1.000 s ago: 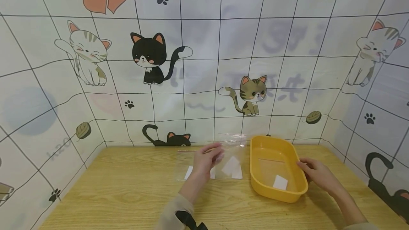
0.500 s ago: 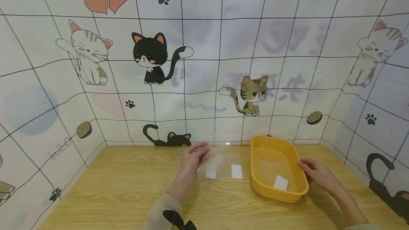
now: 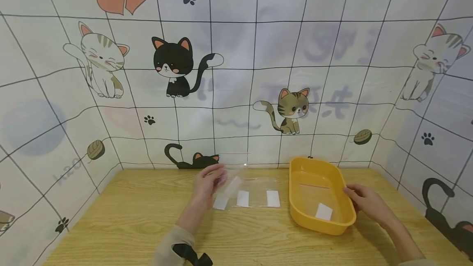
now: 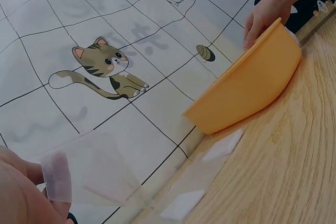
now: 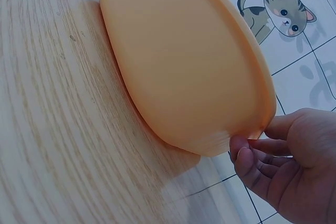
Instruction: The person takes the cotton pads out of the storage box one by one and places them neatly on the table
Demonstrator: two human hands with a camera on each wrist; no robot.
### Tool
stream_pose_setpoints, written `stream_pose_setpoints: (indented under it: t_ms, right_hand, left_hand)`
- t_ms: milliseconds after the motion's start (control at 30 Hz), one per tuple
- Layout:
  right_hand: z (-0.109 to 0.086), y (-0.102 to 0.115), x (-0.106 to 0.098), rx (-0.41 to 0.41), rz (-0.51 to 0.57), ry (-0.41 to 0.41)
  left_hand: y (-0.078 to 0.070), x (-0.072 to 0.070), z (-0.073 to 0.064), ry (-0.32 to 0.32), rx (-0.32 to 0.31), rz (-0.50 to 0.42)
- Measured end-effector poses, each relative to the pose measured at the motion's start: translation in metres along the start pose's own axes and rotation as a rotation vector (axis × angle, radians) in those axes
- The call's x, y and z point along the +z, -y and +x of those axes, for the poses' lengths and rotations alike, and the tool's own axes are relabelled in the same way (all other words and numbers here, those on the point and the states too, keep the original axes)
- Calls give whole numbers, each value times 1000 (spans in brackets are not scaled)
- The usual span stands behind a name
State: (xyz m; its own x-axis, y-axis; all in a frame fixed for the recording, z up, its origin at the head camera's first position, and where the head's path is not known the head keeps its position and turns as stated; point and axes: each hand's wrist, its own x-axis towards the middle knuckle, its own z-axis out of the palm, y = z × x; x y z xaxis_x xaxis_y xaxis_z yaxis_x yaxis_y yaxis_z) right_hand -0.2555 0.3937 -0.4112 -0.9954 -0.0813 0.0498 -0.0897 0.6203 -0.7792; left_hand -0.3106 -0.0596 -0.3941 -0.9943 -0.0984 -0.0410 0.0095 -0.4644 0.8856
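My left hand [image 3: 207,184] pinches a clear plastic zip bag [image 4: 100,169] near its top edge and holds it raised above the table. A white label [image 4: 56,178] shows on this bag by my fingers. Below and to its right, flat clear bags with white labels [image 3: 242,198] [image 3: 273,198] lie in a row, and another white label [image 3: 220,202] shows under the held bag. My right hand [image 3: 369,203] grips the right rim of a yellow plastic basin [image 3: 321,227], thumb on top and fingers curled beneath. Inside the basin lies a clear bag with a white label [image 3: 324,211].
A wood-grain table [image 3: 148,221] carries everything. Behind and at both sides hangs a white grid-patterned cloth [image 3: 236,77] printed with cartoon cats, meeting the table's back edge. A black strap [image 3: 190,253] is around my left wrist.
My left hand has moved left with the held bag, from over the rightmost bag towards the left end of the row. The right hand and the basin have stayed in place.
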Motion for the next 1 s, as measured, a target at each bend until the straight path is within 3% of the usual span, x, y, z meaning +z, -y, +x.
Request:
stream_pose_setpoints:
  t_ms: [233, 467, 1000]
  right_hand:
    - [0, 0, 0, 13, -1, 1]
    - [2, -2, 0, 31, -1, 2]
    - [2, -4, 0, 18, 13, 15]
  left_hand:
    - [-8, -16, 2, -17, 34, 2]
    - [-14, -34, 6, -73, 26, 8]
    - [-28, -70, 9, -115, 15, 1]
